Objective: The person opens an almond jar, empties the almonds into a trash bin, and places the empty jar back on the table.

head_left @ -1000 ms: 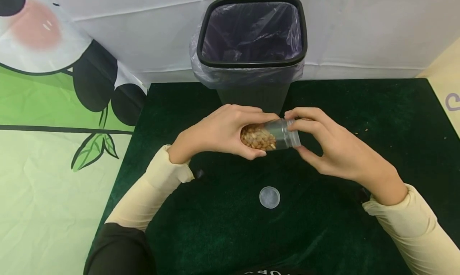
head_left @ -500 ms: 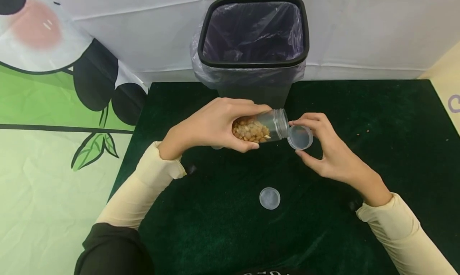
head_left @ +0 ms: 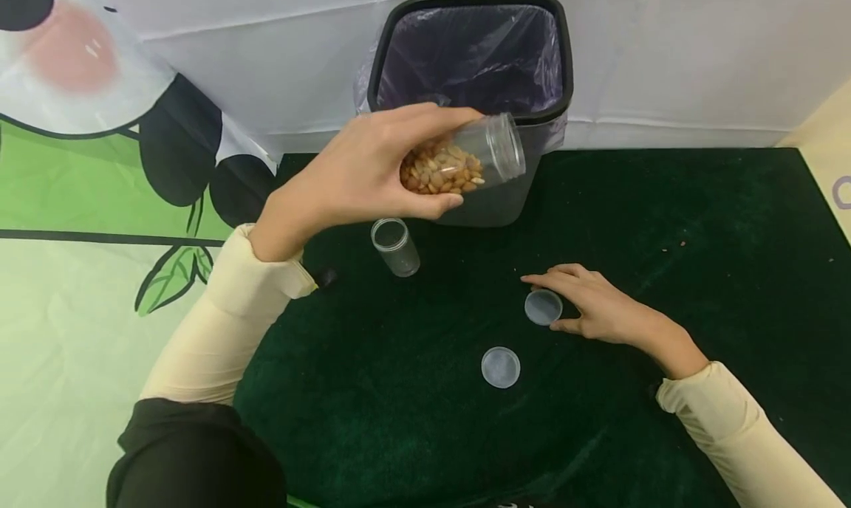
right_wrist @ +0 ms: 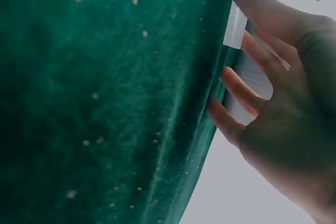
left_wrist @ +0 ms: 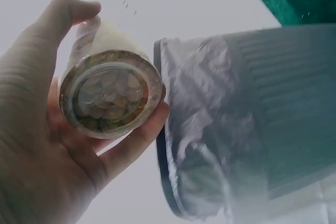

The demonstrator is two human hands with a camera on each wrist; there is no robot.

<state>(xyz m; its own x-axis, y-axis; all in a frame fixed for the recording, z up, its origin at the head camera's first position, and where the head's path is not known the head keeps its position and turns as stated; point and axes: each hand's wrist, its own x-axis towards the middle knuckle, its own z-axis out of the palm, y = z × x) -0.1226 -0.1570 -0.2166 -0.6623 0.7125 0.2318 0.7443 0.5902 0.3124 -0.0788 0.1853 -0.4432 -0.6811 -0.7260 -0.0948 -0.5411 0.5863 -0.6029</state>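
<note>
My left hand (head_left: 362, 168) grips an uncapped clear plastic jar (head_left: 488, 153), part-filled with small brown nuts or beans (head_left: 442, 170). The jar lies nearly level, mouth to the right, just in front of the bin's near rim. In the left wrist view its round base (left_wrist: 110, 94) faces the camera, with fingers and thumb curled round the side. Low at the table, my right hand (head_left: 598, 309) holds a translucent round lid (head_left: 543, 307) between thumb and fingers; the lid (right_wrist: 236, 17) shows edge-on in the right wrist view.
A black-rimmed bin (head_left: 565, 72) with a plastic liner stands at the table's back. An uncapped clear jar (head_left: 399, 251) stands below my left hand. A second lid (head_left: 501, 368) lies on the dark green cloth (head_left: 412, 419). Crumbs (head_left: 682, 244) are scattered at right.
The lid has come off the jar. My left hand has carried the jar up and left to the bin; my right hand has brought the lid down to the table. The standing jar is now uncovered.
</note>
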